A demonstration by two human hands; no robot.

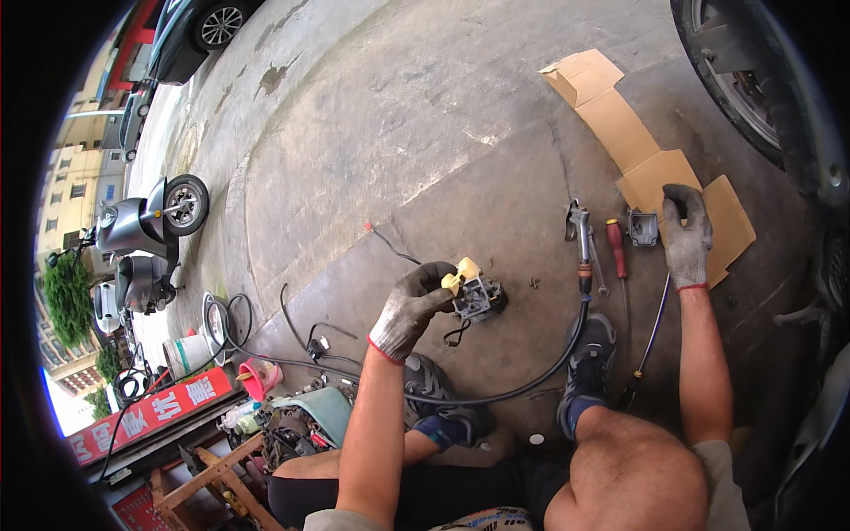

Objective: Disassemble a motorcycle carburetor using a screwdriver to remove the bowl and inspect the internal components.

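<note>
My left hand (413, 305), in a grey work glove, is closed with its fingertips on a yellow carburetor float (462, 276). The float stands up at the edge of an opened metal carburetor (475, 301), its inside turned upward; whether they are joined I cannot tell. My right hand (688, 232), gloved too, is over a flattened cardboard box (649, 168). Its thumb and fingers are curled together, and anything between them is too small to make out. Just left of it lies a grey metal float bowl (642, 230).
A red-handled screwdriver (616, 248), a wrench (599, 270) and an air blow gun (579, 232) with a black hose (531, 389) lie between my hands. Small screws (534, 282) are on the concrete. A vehicle wheel (739, 80) stands far right, a scooter (146, 221) far left.
</note>
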